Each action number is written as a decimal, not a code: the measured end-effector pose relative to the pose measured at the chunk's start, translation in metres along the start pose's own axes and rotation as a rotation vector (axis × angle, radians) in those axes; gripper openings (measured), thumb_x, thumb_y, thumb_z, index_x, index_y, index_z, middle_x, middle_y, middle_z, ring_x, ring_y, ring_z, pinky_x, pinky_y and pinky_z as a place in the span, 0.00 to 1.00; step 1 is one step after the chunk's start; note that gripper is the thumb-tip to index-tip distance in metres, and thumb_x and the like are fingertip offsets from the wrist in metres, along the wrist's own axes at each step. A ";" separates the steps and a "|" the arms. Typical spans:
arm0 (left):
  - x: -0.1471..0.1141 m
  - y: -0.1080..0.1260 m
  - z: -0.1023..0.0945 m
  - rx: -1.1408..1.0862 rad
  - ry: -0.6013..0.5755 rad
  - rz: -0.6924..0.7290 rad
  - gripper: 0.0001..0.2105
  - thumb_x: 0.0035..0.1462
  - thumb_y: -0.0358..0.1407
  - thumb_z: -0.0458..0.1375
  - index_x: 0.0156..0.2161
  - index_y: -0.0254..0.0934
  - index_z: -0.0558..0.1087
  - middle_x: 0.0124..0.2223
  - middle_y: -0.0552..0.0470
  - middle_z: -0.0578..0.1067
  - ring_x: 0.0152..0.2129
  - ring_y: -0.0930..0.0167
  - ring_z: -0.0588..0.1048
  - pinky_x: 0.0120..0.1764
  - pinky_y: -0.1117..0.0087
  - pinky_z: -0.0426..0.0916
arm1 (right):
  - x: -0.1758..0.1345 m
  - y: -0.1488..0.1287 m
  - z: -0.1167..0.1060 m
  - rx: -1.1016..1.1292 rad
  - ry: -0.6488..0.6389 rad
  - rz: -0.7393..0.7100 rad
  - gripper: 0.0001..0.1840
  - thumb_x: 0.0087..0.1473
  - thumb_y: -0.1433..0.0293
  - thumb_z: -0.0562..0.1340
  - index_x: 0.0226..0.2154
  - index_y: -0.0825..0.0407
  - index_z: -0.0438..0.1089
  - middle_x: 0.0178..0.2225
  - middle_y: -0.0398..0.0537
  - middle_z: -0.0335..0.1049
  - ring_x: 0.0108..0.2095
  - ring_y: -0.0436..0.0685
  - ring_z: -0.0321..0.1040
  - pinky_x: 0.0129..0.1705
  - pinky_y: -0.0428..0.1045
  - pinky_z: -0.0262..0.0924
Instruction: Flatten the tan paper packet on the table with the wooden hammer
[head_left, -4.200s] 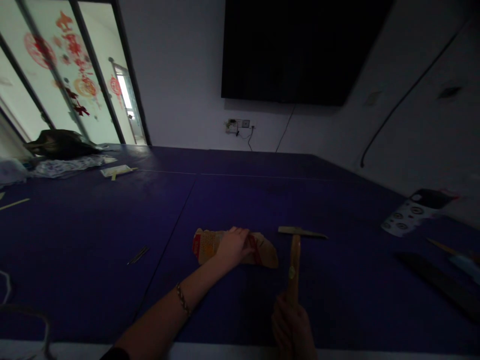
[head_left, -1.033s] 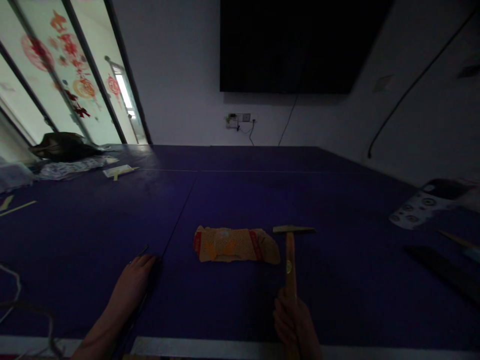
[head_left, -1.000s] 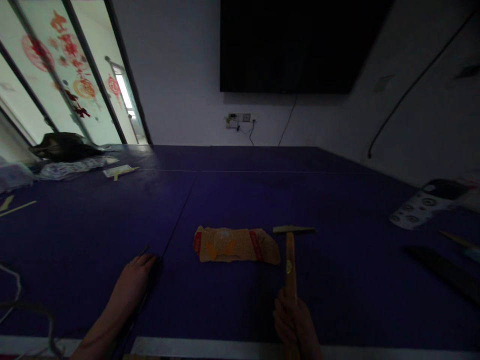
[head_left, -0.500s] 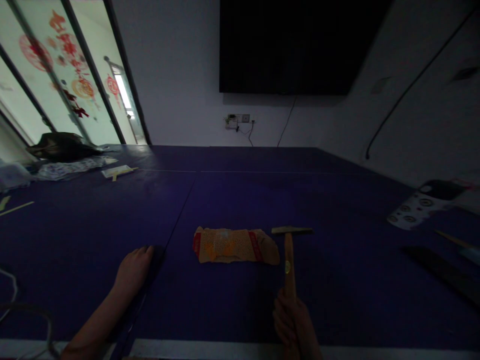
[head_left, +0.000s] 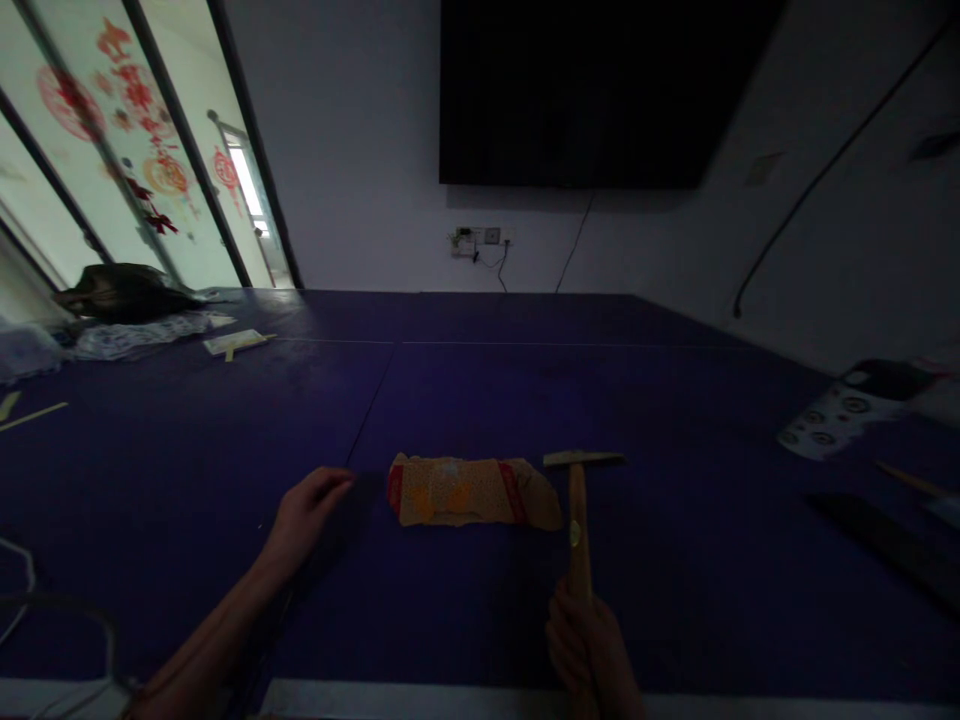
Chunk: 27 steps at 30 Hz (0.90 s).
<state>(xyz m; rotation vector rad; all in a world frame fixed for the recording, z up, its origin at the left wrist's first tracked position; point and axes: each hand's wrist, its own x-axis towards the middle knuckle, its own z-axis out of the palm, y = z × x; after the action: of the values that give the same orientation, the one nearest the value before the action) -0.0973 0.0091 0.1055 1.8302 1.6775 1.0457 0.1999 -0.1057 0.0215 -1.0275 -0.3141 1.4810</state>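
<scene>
Hammer (head_left: pixel 577 520) handle clamped in right hand (head_left: pixel 589 650); left hand (head_left: pixel 304 515) loosely curled, holding nothing discernible, near paper packet (head_left: pixel 472 492). Tabletop (head_left: pixel 525 390) beyond lies open.

Open blue table (head_left: pixel 480 400) beyond the brown paper packet (head_left: pixel 472 492), bare up to the far wall. Between left hand (head_left: pixel 304 515) and packet, only a narrow gap. Hammer (head_left: pixel 577 510) upright in the right hand (head_left: pixel 589 650), its head just right of the packet, closing that side. Clear cloth between the two forearms. Far left edge cluttered: dark bag (head_left: pixel 124 290), papers, sticks. Right side blocked by a patterned sheet (head_left: pixel 825 425) and a long dark bar (head_left: pixel 885 555).
</scene>
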 end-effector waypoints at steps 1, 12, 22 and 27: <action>0.004 0.010 0.008 -0.078 -0.067 0.032 0.11 0.47 0.40 0.53 0.28 0.35 0.73 0.30 0.51 0.76 0.29 0.69 0.73 0.34 0.72 0.67 | 0.000 0.000 0.000 -0.007 0.004 -0.008 0.26 0.27 0.57 0.69 0.18 0.50 0.52 0.04 0.27 0.50 0.03 0.40 0.41 0.03 0.37 0.43; 0.032 0.085 0.161 -0.282 -0.408 0.216 0.08 0.49 0.33 0.53 0.30 0.34 0.74 0.30 0.52 0.77 0.28 0.72 0.73 0.34 0.73 0.66 | 0.001 0.002 0.001 -0.094 0.028 -0.052 0.24 0.33 0.54 0.66 0.18 0.50 0.51 0.06 0.27 0.47 0.05 0.39 0.40 0.05 0.36 0.39; 0.030 0.072 0.194 -0.206 -0.437 0.298 0.08 0.50 0.34 0.55 0.32 0.35 0.76 0.34 0.51 0.78 0.31 0.71 0.74 0.36 0.73 0.66 | 0.001 0.003 0.000 -0.094 0.062 -0.016 0.26 0.29 0.51 0.66 0.19 0.50 0.53 0.06 0.26 0.47 0.05 0.39 0.38 0.05 0.37 0.38; 0.026 0.070 0.196 -0.129 -0.438 0.357 0.07 0.50 0.33 0.56 0.31 0.36 0.76 0.33 0.51 0.78 0.33 0.70 0.74 0.38 0.72 0.65 | 0.001 0.001 -0.002 -0.079 0.070 0.011 0.28 0.24 0.51 0.68 0.18 0.50 0.53 0.05 0.27 0.48 0.04 0.40 0.39 0.05 0.37 0.38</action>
<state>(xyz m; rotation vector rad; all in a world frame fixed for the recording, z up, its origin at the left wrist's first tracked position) 0.0984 0.0549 0.0438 2.1276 1.0336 0.7822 0.2011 -0.1052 0.0195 -1.1439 -0.3194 1.4486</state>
